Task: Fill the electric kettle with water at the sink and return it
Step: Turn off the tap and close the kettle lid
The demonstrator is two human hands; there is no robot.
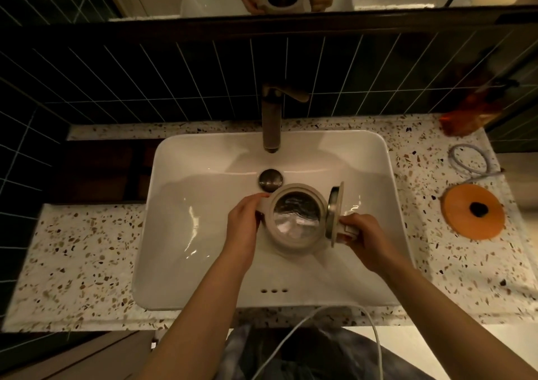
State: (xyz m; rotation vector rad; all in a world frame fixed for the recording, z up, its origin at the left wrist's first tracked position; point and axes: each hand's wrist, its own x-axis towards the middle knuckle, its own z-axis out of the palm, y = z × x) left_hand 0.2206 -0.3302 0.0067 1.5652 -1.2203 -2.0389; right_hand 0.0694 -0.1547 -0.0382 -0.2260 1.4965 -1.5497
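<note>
Both hands are gripping the kettle (297,219) over the sink (203,234): left (243,226) wrapping the body, right (362,240) clenching the handle; tilting risks slopping water out, lid (334,210) gaping.

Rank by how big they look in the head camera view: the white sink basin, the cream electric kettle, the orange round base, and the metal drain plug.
1. White sink basin, by far the largest.
2. Cream electric kettle and orange round base: they look about alike, and the kettle is held nearer the camera, so I won't rank them.
3. Metal drain plug, smallest.
</note>
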